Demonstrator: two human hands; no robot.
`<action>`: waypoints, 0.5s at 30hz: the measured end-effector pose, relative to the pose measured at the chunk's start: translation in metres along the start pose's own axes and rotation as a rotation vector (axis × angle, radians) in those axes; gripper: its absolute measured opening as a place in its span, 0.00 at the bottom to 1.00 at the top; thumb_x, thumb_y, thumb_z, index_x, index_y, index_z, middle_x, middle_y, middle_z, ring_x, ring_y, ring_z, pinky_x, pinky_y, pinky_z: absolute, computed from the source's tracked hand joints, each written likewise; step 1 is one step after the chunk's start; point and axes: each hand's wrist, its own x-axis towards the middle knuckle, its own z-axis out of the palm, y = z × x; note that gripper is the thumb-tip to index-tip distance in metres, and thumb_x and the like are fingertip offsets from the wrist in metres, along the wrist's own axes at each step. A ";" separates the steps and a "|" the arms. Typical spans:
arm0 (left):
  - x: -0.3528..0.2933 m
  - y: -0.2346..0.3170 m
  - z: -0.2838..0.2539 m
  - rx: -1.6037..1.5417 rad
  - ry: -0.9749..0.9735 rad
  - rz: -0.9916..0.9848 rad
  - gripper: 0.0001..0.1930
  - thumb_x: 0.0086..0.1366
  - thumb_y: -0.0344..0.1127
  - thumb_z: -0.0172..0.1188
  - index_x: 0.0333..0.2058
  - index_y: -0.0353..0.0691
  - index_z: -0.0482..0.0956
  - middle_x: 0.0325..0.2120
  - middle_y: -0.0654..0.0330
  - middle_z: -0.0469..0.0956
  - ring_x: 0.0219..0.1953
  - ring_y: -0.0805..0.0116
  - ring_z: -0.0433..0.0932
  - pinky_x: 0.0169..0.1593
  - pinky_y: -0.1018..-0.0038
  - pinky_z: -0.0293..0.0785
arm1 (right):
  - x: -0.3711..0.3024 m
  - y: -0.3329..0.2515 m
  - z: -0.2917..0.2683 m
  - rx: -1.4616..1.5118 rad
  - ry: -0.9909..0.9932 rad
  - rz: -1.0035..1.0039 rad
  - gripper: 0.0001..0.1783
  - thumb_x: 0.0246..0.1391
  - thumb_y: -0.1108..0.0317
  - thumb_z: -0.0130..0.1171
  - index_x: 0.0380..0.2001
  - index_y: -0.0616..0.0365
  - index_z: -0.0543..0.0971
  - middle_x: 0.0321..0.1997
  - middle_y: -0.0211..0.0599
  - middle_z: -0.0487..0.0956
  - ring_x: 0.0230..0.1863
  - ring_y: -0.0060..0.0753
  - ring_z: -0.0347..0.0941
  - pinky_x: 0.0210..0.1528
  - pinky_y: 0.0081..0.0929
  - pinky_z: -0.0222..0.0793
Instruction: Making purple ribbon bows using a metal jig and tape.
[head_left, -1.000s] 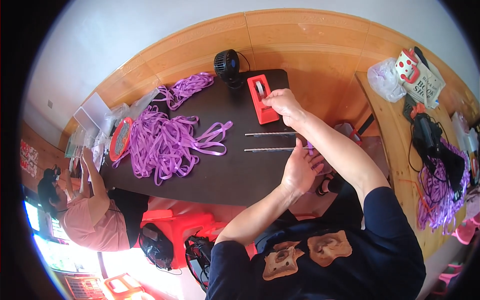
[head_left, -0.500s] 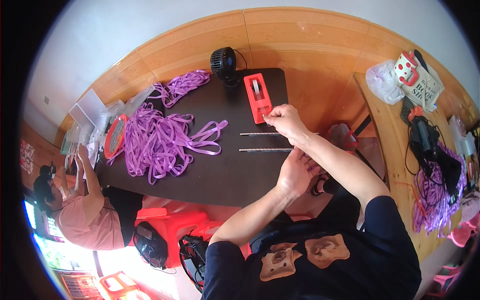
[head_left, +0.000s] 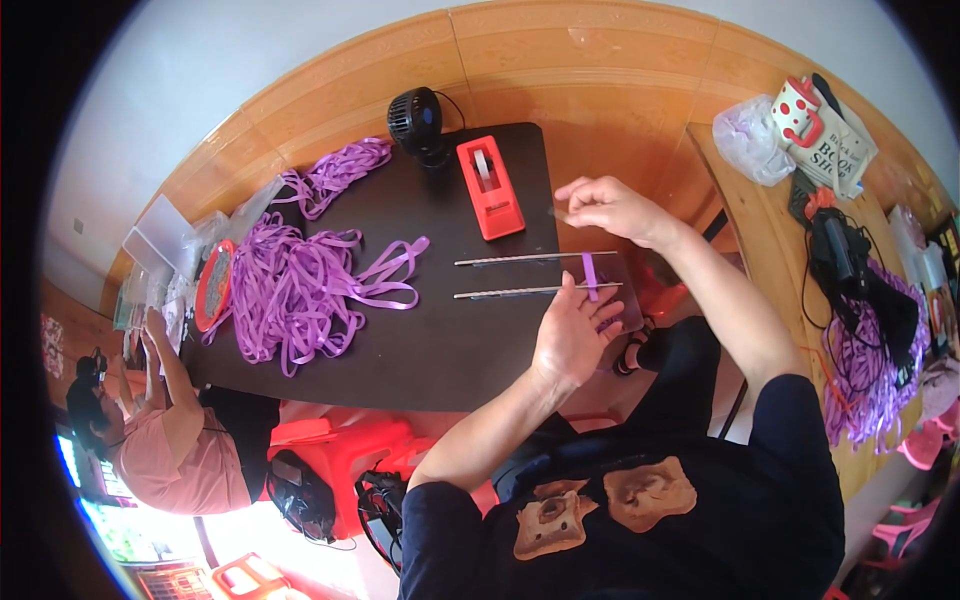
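Since the earlier frames, the right hand (head_left: 612,208) has left the red tape dispenser (head_left: 490,186) and now sits right of centre, fingers pinched on what seems a small clear piece of tape. Lower, the left hand (head_left: 572,335) lies flat and wide on the dark table (head_left: 400,340), touching the purple ribbon (head_left: 590,276) that crosses two thin metal rods (head_left: 530,274). So taping the ribbon looks near. A purple ribbon heap (head_left: 290,290) lies at left.
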 end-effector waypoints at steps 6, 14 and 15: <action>0.002 0.000 -0.001 0.006 -0.001 -0.013 0.31 0.68 0.58 0.38 0.55 0.34 0.61 0.53 0.52 0.65 0.51 0.59 0.66 0.51 0.65 0.62 | -0.040 0.007 -0.011 0.066 -0.356 0.207 0.09 0.53 0.70 0.56 0.21 0.60 0.75 0.51 0.43 0.72 0.50 0.30 0.65 0.53 0.28 0.58; 0.001 0.001 0.003 0.028 -0.018 -0.008 0.32 0.68 0.58 0.38 0.57 0.33 0.59 0.54 0.52 0.64 0.52 0.60 0.65 0.50 0.67 0.62 | -0.035 0.029 -0.009 0.049 -0.443 0.110 0.08 0.50 0.73 0.54 0.19 0.63 0.73 0.32 0.33 0.71 0.37 0.27 0.64 0.43 0.26 0.60; 0.001 0.000 0.002 0.028 -0.018 -0.009 0.32 0.68 0.58 0.38 0.57 0.33 0.59 0.54 0.52 0.64 0.52 0.60 0.65 0.50 0.67 0.62 | -0.034 0.029 -0.009 0.042 -0.433 0.094 0.08 0.50 0.73 0.54 0.19 0.63 0.73 0.29 0.32 0.69 0.34 0.26 0.63 0.41 0.26 0.59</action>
